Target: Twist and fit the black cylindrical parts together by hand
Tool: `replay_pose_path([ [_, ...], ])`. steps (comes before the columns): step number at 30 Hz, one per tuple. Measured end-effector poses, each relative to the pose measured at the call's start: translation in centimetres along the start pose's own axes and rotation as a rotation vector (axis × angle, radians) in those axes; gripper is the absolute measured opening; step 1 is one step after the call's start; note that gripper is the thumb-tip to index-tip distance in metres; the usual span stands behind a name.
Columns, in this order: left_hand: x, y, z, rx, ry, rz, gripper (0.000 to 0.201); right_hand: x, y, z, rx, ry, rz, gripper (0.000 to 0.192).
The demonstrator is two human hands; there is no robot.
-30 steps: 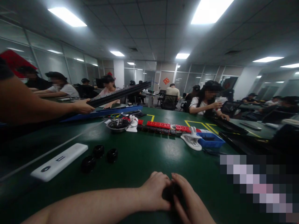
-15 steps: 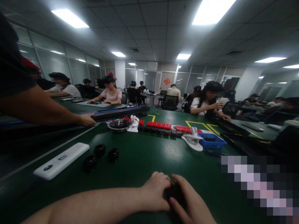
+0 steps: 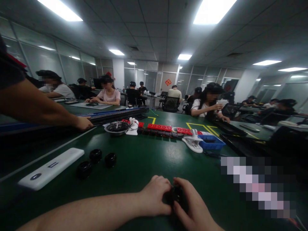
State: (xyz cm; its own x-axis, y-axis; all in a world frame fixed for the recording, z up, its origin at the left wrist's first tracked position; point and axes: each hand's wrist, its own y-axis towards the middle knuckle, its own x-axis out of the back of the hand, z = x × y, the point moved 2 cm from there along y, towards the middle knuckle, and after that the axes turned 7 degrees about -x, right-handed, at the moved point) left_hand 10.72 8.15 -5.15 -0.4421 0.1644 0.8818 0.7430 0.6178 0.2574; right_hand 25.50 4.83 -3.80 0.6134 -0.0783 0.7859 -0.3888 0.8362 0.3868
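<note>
At the near edge of the green tabletop, my left hand (image 3: 156, 196) and my right hand (image 3: 196, 208) meet around a small black round piece (image 3: 177, 193). The fingers of my left hand curl at its left side. Thumb and fingers of my right hand clasp it from the right. Much of the piece is hidden by the hands, and its exact kind does not show. Further left stand three glossy black round pieces: one behind (image 3: 95, 156), one in front (image 3: 84, 169) and one to the right (image 3: 110, 160).
Left of these lies a long white device (image 3: 51, 168). Beyond are a metal bowl (image 3: 116, 127), red blocks in a row (image 3: 159, 127), a white clip (image 3: 193, 141) and a blue bin (image 3: 211, 142). A co-worker's hand (image 3: 83, 123) rests on long dark strips (image 3: 117, 116).
The view has shifted, so the table's things sit slightly further left. More of the black piece shows between my hands, which stay around it.
</note>
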Motion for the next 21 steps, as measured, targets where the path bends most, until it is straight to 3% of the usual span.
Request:
replay_pose_path([
  [5,0.1,-0.14,-0.02,-0.027,-0.002,-0.007,0.027,-0.26,-0.12,-0.42,-0.118,0.047,0.034,0.041],
  [9,0.03,-0.21,-0.06,-0.026,-0.011,-0.012,0.029,-0.19,-0.29,-0.22,-0.055,0.126,0.066,0.039],
  [15,0.05,-0.07,0.01,-0.024,0.002,0.006,0.032,-0.03,-0.25,0.1,-0.007,0.153,0.068,0.05],
  [21,-0.04,-0.26,0.07,-0.038,-0.005,0.004,0.034,-0.42,-0.02,-0.61,-0.153,0.078,0.015,0.048],
])
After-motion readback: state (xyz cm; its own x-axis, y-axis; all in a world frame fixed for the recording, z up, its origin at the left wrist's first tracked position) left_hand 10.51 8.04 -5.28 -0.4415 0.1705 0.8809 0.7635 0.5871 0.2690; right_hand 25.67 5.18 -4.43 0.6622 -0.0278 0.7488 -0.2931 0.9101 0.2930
